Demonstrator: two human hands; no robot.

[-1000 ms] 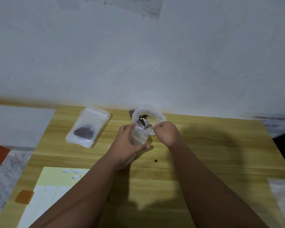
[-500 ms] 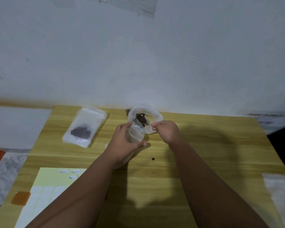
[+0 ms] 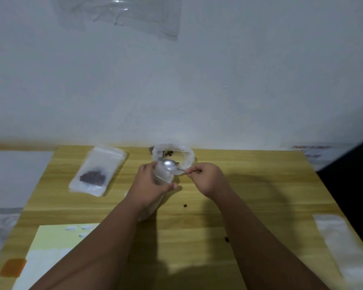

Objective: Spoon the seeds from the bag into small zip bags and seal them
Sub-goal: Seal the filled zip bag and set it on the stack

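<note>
- While the left hand (image 3: 153, 183) wraps around a small zip bag (image 3: 163, 176) near the middle of the frame, the right hand (image 3: 205, 177) pinches the thin handle of a spoon (image 3: 169, 165) and tips its bowl over the bag's mouth.
- Just above them sits the big seed bag (image 3: 173, 156), open, with a few dark seeds showing inside.
- To do this step well, I think the left hand should keep the little bag's mouth wide and upright, so the seeds drop straight in.
- Tip the spoon slowly; a fast tip can bounce seeds out.
- Two stray seeds (image 3: 185, 205) already lie on the wooden table (image 3: 260, 185), so spills do happen.
- One filled zip bag (image 3: 98, 171) lies flat at the left of the table.
- Once the spoon is empty, pull it clear before pressing the zip shut.
</note>
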